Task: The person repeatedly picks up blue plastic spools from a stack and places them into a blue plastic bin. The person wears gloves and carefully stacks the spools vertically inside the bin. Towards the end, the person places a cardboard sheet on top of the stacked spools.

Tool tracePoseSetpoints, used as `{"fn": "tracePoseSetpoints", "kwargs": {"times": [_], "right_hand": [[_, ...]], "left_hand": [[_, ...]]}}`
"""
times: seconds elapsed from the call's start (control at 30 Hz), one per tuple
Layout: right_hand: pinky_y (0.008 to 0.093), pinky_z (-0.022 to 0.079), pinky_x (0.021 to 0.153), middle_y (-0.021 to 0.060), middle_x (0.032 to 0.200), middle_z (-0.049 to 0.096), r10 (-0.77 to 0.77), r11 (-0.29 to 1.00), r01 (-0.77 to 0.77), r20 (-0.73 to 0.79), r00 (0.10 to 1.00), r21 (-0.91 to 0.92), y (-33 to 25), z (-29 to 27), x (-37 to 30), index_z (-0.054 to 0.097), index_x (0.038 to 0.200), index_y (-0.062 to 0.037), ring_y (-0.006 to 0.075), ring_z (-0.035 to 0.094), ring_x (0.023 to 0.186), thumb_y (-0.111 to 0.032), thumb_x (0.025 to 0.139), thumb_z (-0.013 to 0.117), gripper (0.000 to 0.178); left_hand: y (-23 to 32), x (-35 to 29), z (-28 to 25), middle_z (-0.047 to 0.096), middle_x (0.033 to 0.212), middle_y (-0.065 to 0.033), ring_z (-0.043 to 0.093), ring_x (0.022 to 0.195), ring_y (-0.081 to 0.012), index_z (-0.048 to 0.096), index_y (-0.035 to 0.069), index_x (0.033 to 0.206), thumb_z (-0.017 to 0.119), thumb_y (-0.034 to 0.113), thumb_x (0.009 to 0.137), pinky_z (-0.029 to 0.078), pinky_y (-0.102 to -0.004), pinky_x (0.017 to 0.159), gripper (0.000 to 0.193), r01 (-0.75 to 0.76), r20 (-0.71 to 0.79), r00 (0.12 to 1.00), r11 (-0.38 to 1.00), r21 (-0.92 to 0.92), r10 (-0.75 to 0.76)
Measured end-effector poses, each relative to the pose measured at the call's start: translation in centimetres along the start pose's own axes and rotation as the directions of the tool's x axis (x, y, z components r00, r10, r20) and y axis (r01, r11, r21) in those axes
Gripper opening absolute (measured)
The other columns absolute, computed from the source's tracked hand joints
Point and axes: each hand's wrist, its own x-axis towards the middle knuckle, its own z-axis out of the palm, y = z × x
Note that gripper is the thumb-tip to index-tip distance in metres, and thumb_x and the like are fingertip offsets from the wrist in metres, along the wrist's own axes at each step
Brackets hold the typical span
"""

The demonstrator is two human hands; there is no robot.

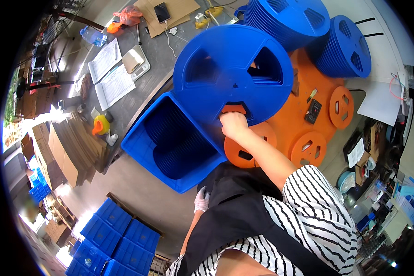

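Observation:
My right hand (233, 124), bare, grips the near edge of a large blue plastic reel (234, 89) at one of its window cutouts. The reel is held up over the orange table, its flat round face toward me, and part of it overlaps the corner of a blue crate (177, 183). Inside the crate stand rows of dark blue reels (170, 142). My left hand (201, 200), in a white glove, hangs low beside my black apron, apart from the reel; its fingers look loosely stretched and nothing shows in them.
Stacks of blue reels (287, 20) stand at the far side. Orange reels (308, 149) and a black meter (313, 111) lie on the orange table (303, 83). The grey bench (158, 64) carries a scale (137, 64) and papers (112, 85). Blue crates (112, 216) are stacked at lower left.

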Motion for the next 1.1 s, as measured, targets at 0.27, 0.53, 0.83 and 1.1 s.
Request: {"fn": "tracePoseSetpoints", "kwargs": {"times": [0.27, 0.53, 0.83, 1.1], "right_hand": [[0.0433, 0.054, 0.078, 0.015, 0.094, 0.069, -0.001, 1.0, 0.001, 0.085, 0.996, 0.005, -1.8, 3.4, -5.1, 0.067, 0.098, -0.0066, 0.0341, 0.067, 0.087, -0.014, 0.075, 0.07, 0.024], [0.0452, 0.053, 0.08, 0.018, 0.095, 0.07, 0.068, 0.997, -0.072, 0.132, 0.989, 0.023, -7.4, 4.9, -10.0, 0.066, 0.102, -0.0059, 0.0355, 0.067, 0.091, -0.023, 0.076, 0.074, 0.032], [0.0325, 0.053, 0.077, 0.0145, 0.088, 0.068, -0.033, 0.565, -0.225, 0.294, 0.955, 0.794, -23.7, -1.1, -18.3, 0.064, 0.1, 0.0048, 0.0229, 0.066, 0.081, -0.017, 0.072, 0.077, 0.038], [0.0306, 0.035, 0.059, -0.001, 0.066, 0.041, -0.48, -0.605, -0.249, -0.098, 0.872, 0.756, -26.2, 4.7, -22.9, 0.048, 0.105, -0.009, 0.0135, 0.043, 0.061, -0.036, 0.078, 0.072, 0.045]], "left_hand": [[-0.1, 0.0, -1.9, 0.064, 0.116, -0.0174, 0.064, 0.101, -0.0286, 0.056, 0.007, 0.129, 0.062, 0.016, 0.092, 0.05, -0.0347, 0.088, 0.039, -0.037, 0.039, 0.998, 0.999, -0.031, 0.039], [-5.9, 0.8, -3.2, 0.062, 0.121, -0.0194, 0.059, 0.112, -0.034, 0.054, 0.008, 0.131, 0.06, 0.016, 0.091, 0.047, -0.0349, 0.095, 0.041, -0.118, 0.075, 0.99, 0.992, -0.039, 0.121], [-9.0, -2.7, -12.1, 0.059, 0.13, -0.0151, 0.055, 0.122, -0.0281, 0.051, 0.004, 0.134, 0.053, 0.018, 0.096, 0.041, -0.0332, 0.104, 0.04, -0.073, -0.051, 0.997, 0.962, -0.262, 0.062], [-14.9, -4.3, -22.1, 0.062, 0.117, -0.0065, 0.057, 0.104, -0.0149, 0.051, 0.005, 0.136, 0.053, 0.021, 0.099, 0.045, -0.0274, 0.093, 0.04, -0.536, -0.683, 0.728, 0.577, -0.616, -0.053]]}}
